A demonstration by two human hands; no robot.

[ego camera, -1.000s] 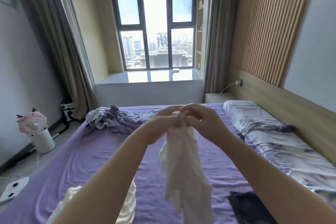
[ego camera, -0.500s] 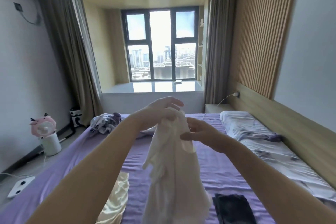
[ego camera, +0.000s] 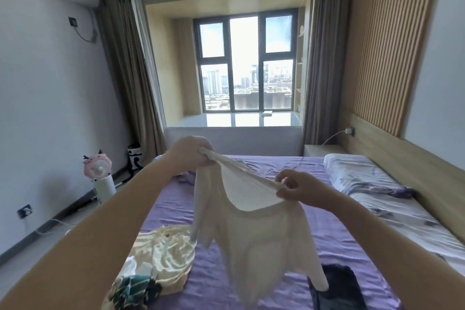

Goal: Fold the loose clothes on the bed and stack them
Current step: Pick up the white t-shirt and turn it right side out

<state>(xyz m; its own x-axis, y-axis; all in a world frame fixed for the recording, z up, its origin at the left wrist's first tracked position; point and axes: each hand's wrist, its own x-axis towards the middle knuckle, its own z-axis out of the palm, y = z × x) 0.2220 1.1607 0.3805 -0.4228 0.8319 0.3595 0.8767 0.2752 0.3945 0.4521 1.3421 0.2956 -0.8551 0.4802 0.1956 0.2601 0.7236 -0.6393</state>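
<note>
A thin white top (ego camera: pixel 259 241) hangs in the air above the purple bed (ego camera: pixel 327 239). My left hand (ego camera: pixel 191 151) grips one end of its neckline, and my right hand (ego camera: pixel 297 187) pinches the other end, lower and to the right, so the neck opening is stretched between them. A crumpled cream satin garment (ego camera: pixel 166 254) with a dark green patterned piece (ego camera: pixel 136 289) lies on the bed at the lower left. A dark folded garment (ego camera: pixel 337 287) lies at the lower right, partly behind the white top's hem.
A patterned pillow and quilt (ego camera: pixel 372 184) run along the bed's right side by the wooden headboard. Crumpled purple cloth (ego camera: pixel 186 176) lies at the far end, mostly hidden by my left arm. A pink fan (ego camera: pixel 98 166) stands on the floor at left.
My hands have moved apart along the white top's neckline, spreading it open from a bunched hang. The camera has tilted upward, showing more ceiling and wall.
</note>
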